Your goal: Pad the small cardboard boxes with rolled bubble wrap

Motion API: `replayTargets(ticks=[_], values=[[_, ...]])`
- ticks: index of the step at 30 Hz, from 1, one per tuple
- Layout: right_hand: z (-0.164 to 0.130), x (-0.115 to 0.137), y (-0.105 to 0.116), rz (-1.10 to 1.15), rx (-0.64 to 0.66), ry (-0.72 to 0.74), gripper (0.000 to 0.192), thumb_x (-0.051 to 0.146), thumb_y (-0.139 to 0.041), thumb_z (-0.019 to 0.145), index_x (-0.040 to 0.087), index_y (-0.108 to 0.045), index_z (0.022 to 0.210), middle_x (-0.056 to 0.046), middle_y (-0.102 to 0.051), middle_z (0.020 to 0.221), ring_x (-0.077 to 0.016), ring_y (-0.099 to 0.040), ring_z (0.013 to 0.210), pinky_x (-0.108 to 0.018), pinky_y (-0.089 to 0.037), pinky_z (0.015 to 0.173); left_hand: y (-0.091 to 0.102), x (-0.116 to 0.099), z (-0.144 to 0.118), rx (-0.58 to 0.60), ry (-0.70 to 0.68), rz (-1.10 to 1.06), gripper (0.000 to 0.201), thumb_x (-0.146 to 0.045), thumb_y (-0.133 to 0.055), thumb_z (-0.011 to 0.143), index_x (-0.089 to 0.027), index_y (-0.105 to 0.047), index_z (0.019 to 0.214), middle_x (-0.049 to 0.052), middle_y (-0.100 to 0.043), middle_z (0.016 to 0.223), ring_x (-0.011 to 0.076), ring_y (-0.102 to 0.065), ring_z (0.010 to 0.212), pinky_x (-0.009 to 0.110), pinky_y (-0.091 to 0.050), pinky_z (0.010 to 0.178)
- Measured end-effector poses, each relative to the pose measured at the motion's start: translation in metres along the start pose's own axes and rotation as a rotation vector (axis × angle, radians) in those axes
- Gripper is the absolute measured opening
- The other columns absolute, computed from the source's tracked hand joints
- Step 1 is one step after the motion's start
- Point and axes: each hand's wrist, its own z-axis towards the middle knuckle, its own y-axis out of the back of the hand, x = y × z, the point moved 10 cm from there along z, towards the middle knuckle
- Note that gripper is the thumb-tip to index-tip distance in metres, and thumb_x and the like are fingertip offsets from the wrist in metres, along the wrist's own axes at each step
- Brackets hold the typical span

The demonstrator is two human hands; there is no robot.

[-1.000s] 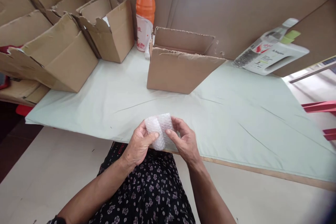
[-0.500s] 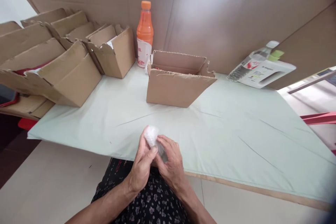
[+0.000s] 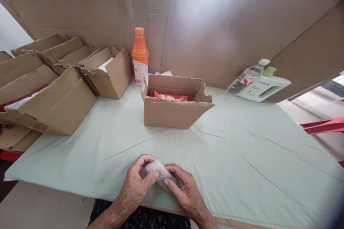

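A small bundle of clear bubble wrap sits between both of my hands at the near edge of the table. My left hand pinches its left end with thumb and fingers. My right hand grips its right side from below and behind. What the wrap holds is hidden. An open cardboard box stands on the pale green cloth beyond my hands, with red packets inside.
Several open cardboard boxes crowd the left side. An orange bottle stands at the back by the cardboard wall. A clear bottle and a white jug lie at the back right. Red furniture shows at the right.
The view has tilted up, showing more of the wall and the box's contents. My hands have rolled the bubble wrap smaller and lowered it toward the table edge.
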Motion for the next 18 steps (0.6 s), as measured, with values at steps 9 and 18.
replayTargets(ticks=[9,18], values=[[0.006,0.007,0.085,-0.07,-0.206,0.145,0.011,0.024,-0.072,0.088,0.029,-0.078,0.096,-0.005,-0.072,0.089,-0.0198,-0.07,0.085,-0.027,-0.059,0.07,0.002,-0.191,0.058,-0.278,-1.007,0.894,0.045,-0.009,-0.063,0.088,-0.019,-0.058,0.131,0.017,-0.052,0.145,0.0318,-0.043,0.143,0.052,-0.04,0.116],[-0.006,0.045,0.207,-0.259,-0.587,0.139,0.022,0.038,-0.081,0.081,0.035,-0.08,0.103,-0.007,-0.077,0.103,-0.0288,-0.074,0.093,-0.043,-0.064,0.079,-0.009,-0.191,0.089,-0.049,-1.026,0.757,0.021,-0.003,-0.054,0.09,-0.021,-0.066,0.093,0.006,-0.073,0.104,0.0282,-0.057,0.128,0.05,-0.047,0.109]])
